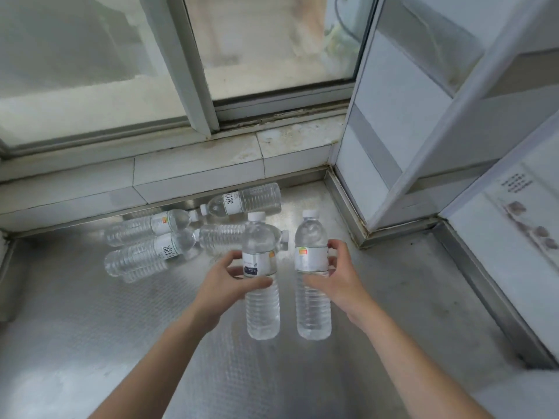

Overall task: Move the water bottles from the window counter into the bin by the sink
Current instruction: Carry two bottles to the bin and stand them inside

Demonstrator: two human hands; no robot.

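Two clear water bottles with white caps are held upright over the steel window counter (90, 313). My left hand (225, 282) grips the left bottle (260, 297) at its label. My right hand (338, 279) grips the right bottle (311, 300) the same way. Behind them several more bottles lie on their sides: one by the sill (245, 201), two at the left (151, 226) (145, 257), and one (220, 237) partly hidden behind the left bottle. The bin and sink are out of view.
A tiled sill (196, 173) and sliding window (193, 62) close the back. A white framed panel (399, 140) and a metal ledge (484, 285) bound the right side. The embossed steel surface stretches toward me and to the left.
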